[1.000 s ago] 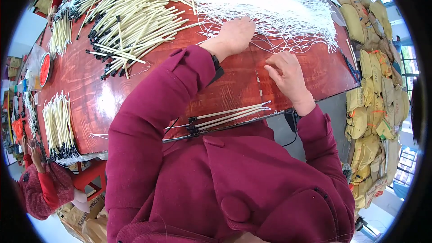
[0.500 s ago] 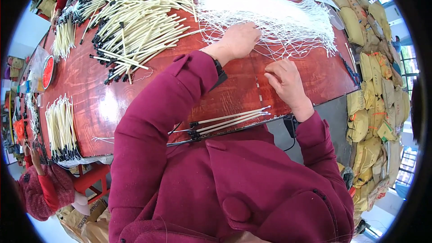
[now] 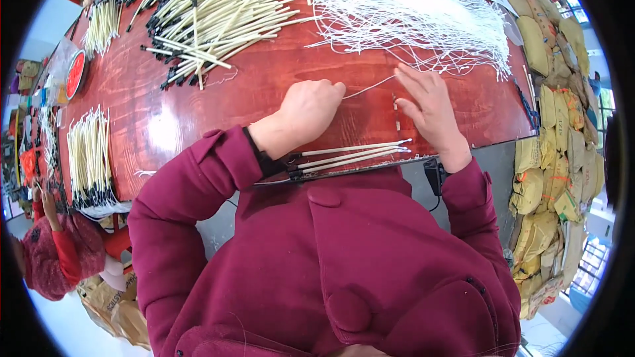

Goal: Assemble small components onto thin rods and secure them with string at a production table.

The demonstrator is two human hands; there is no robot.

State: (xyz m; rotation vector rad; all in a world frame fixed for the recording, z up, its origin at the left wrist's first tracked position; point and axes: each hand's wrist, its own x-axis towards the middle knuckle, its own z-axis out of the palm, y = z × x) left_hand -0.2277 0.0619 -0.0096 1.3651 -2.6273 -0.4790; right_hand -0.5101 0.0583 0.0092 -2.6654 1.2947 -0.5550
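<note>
My left hand (image 3: 309, 111) is closed over the middle of the table, gripping a white string (image 3: 370, 86). From its fingers the string slants up to the fingertips of my right hand (image 3: 428, 111). The right hand is open, thumb apart from its stretched fingers, and the string reaches its fingertips. Beyond both hands lies a broad bundle of white strings (image 3: 410, 6), with loose tangled ends on the near side. Several pale sticks (image 3: 357, 158) with black ends lie along the near table edge, their left ends partly behind my left sleeve.
A large heap of pale sticks with black ends (image 3: 231, 16) covers the far left of the red table (image 3: 264, 73). A stick bundle (image 3: 89, 152) and a bowl of red pieces (image 3: 77, 74) are at left. Blue-handled scissors (image 3: 529, 109) lie at the right edge. Stacked sacks (image 3: 552, 139) stand beyond.
My left hand has drawn back from the string bundle toward me and left, with a string now in its fingers. My right hand's fingers have straightened.
</note>
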